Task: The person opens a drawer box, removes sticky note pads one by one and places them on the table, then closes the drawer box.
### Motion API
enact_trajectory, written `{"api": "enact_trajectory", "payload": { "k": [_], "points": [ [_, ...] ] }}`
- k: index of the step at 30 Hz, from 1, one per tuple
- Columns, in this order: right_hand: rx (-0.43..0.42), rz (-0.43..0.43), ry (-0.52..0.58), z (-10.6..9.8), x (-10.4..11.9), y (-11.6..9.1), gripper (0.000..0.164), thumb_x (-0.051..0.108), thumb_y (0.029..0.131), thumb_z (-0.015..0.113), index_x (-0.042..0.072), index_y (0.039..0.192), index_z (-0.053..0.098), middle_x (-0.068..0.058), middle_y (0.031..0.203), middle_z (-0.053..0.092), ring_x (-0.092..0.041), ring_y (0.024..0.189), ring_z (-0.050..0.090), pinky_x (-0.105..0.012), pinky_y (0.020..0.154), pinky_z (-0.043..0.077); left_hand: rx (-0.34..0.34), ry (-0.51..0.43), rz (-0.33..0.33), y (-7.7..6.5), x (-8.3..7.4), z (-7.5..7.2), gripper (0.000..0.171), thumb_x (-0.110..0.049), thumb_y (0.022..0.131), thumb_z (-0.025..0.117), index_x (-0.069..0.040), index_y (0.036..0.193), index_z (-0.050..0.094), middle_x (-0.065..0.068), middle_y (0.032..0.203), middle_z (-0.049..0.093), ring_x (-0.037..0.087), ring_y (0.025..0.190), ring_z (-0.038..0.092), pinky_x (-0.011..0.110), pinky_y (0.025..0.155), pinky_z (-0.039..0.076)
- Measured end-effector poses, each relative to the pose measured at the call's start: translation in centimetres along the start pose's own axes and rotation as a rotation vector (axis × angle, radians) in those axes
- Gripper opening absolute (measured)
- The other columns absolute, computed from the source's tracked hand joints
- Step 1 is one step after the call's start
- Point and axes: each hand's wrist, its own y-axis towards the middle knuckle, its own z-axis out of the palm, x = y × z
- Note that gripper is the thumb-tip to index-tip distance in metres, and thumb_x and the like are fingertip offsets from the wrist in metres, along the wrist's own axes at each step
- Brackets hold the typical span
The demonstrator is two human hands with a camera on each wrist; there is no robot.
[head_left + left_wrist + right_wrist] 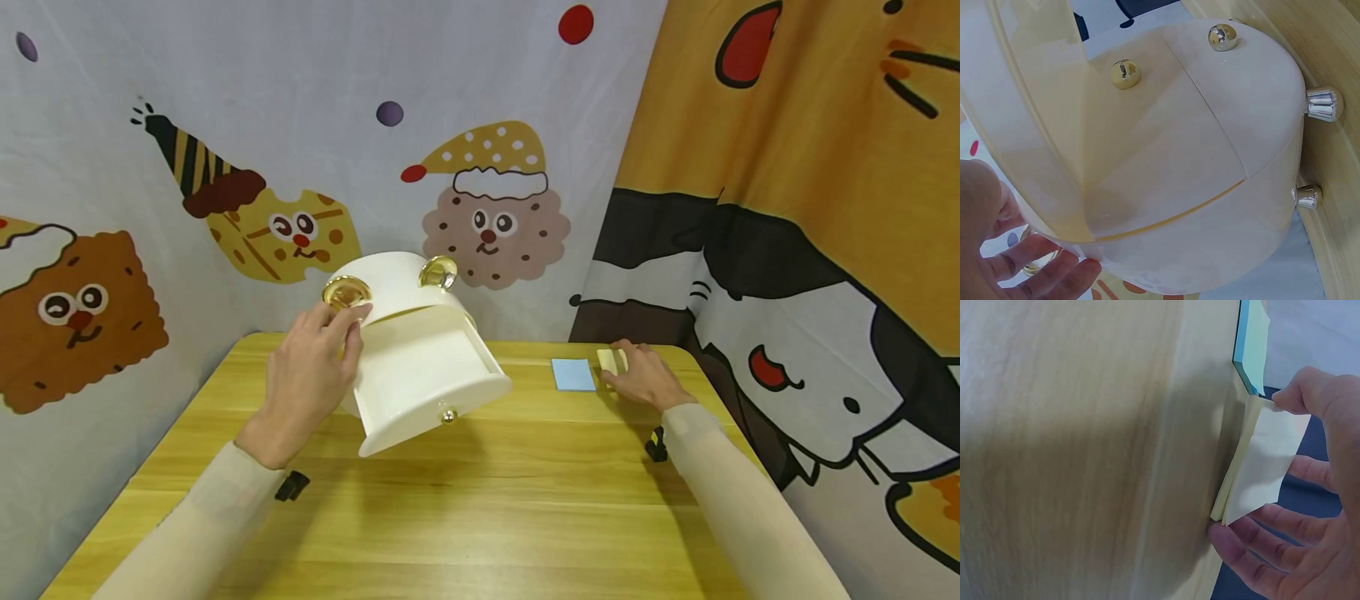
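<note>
A white storage box (429, 354) with round gold ears and a gold knob (448, 417) stands left of the table's middle. Its upper part is open, showing a pale interior. My left hand (311, 371) grips the box's left edge beside one gold ear (347, 292); in the left wrist view its fingertips (1088, 269) meet the white shell. Far to the right, my right hand (647, 375) holds a yellow sticky note pad (1266, 459) by its edges, thumb on one side and fingers on the opposite side. A blue sticky note pad (573, 375) lies just left of it.
The wooden table (495, 508) ends at a curtain (300, 50) printed with cartoon figures. Another orange curtain (847, 142) hangs along the right side. In the left wrist view, shiny metallic feet (1324, 104) stand under the box.
</note>
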Motion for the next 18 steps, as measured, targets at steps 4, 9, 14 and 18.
{"api": "enact_trajectory", "payload": {
  "k": [4, 9, 14, 18],
  "points": [
    [0.005, 0.018, -0.001, 0.06, 0.02, 0.12, 0.073, 0.049, 0.101, 0.065, 0.010, 0.159, 0.045, -0.037, 0.151, 0.047, -0.055, 0.122, 0.061, -0.072, 0.097, 0.051, 0.004, 0.003, 0.000, -0.02, -0.05, -0.05, 0.028, -0.013, 0.103, 0.065, -0.019, 0.128, 0.077, 0.007, 0.091, 0.063, 0.024, 0.069, 0.051, 0.034, 0.045, 0.040],
    [0.009, 0.030, -0.021, 0.16, 0.18, 0.34, 0.074, 0.050, 0.101, 0.065, 0.010, 0.159, 0.045, -0.038, 0.152, 0.046, -0.056, 0.121, 0.062, -0.072, 0.097, 0.052, 0.006, 0.005, -0.003, -0.03, -0.11, -0.12, 0.027, -0.013, 0.103, 0.066, -0.018, 0.127, 0.077, 0.008, 0.092, 0.064, 0.024, 0.068, 0.051, 0.034, 0.045, 0.041],
    [0.018, 0.038, -0.048, 0.29, 0.47, 0.56, 0.073, 0.050, 0.100, 0.065, 0.008, 0.158, 0.048, -0.039, 0.151, 0.047, -0.055, 0.118, 0.062, -0.071, 0.094, 0.053, 0.019, 0.007, -0.011, -0.06, -0.15, -0.11, 0.028, -0.014, 0.104, 0.065, -0.019, 0.129, 0.077, 0.007, 0.092, 0.063, 0.024, 0.069, 0.051, 0.035, 0.045, 0.042],
    [0.024, 0.052, -0.060, 0.34, 0.80, 0.64, 0.072, 0.049, 0.100, 0.065, 0.008, 0.157, 0.049, -0.038, 0.149, 0.048, -0.055, 0.116, 0.063, -0.070, 0.092, 0.054, 0.023, 0.009, -0.009, -0.13, -0.11, -0.12, 0.029, -0.014, 0.104, 0.066, -0.019, 0.130, 0.076, 0.007, 0.092, 0.063, 0.024, 0.069, 0.051, 0.034, 0.045, 0.042]
  ]
}}
